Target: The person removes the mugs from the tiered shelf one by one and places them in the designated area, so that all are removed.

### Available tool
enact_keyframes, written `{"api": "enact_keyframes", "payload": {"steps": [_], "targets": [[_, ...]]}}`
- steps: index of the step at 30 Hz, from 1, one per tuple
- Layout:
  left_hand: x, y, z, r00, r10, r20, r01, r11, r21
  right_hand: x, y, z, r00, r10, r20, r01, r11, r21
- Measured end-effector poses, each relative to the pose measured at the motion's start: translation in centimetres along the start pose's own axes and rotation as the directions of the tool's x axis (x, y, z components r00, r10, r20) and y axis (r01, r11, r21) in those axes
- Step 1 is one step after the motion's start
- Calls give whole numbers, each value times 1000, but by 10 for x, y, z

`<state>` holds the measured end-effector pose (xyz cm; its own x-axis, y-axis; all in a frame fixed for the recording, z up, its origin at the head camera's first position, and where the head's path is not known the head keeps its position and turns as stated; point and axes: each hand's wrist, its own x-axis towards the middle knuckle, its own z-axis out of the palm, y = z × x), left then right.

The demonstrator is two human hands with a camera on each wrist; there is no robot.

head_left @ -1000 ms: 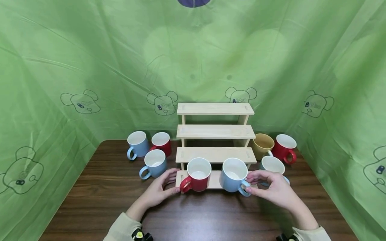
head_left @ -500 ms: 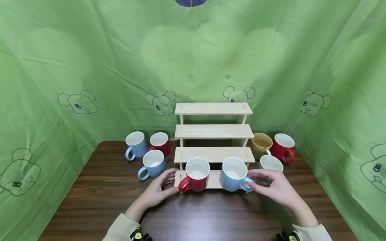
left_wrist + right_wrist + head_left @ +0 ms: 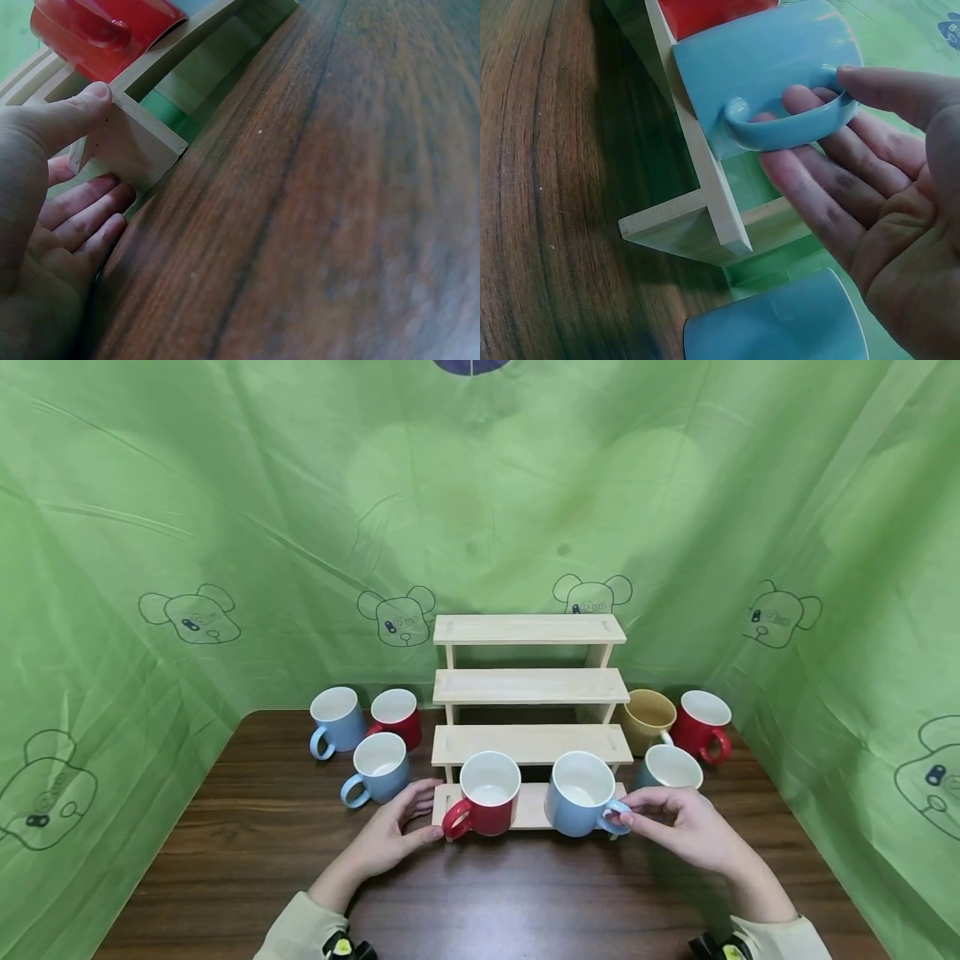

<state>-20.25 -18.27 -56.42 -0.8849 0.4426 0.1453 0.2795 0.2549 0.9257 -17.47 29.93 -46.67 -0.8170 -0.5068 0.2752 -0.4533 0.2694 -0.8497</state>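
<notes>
In the head view, a stepped wooden rack (image 3: 531, 687) stands at the middle of the table. On its lowest step sit a red mug (image 3: 486, 810), handle toward the left front, and a light blue mug (image 3: 577, 806), handle toward the right. My left hand (image 3: 390, 835) holds the left end of that step, thumb at its front corner; the left wrist view shows the other fingers (image 3: 94, 206) by the side panel. My right hand (image 3: 686, 827) pinches the blue mug's handle (image 3: 795, 127), thumb on top and fingertips reaching into the loop.
Left of the rack stand two blue mugs (image 3: 337, 722) (image 3: 381, 768) and a red mug (image 3: 397, 718). To its right are a yellow mug (image 3: 647, 722), a red mug (image 3: 700, 727) and a blue mug (image 3: 670, 768) partly behind my right hand. Green cloth (image 3: 480, 510) hangs around the table.
The blue mug's handle has turned from right-front to more directly right, with my right hand on it. My left hand keeps its place at the rack's end. The view has shifted slightly.
</notes>
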Motion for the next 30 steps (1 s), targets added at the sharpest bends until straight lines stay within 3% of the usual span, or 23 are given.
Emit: {"api": "enact_keyframes", "payload": {"steps": [8,17,30], "targets": [[-1,1,0,999,32,1,-32,999,0,2,4,-2,993,-6,121,-7,995,103],[-1,0,0,1000,31,1,-31,1000,1,2,6,-1,989,-36,141,23,995,94],[0,-2,0,1000,23,5,-23,1000,-7,2,10,1,976,-151,154,123,977,176]]}}
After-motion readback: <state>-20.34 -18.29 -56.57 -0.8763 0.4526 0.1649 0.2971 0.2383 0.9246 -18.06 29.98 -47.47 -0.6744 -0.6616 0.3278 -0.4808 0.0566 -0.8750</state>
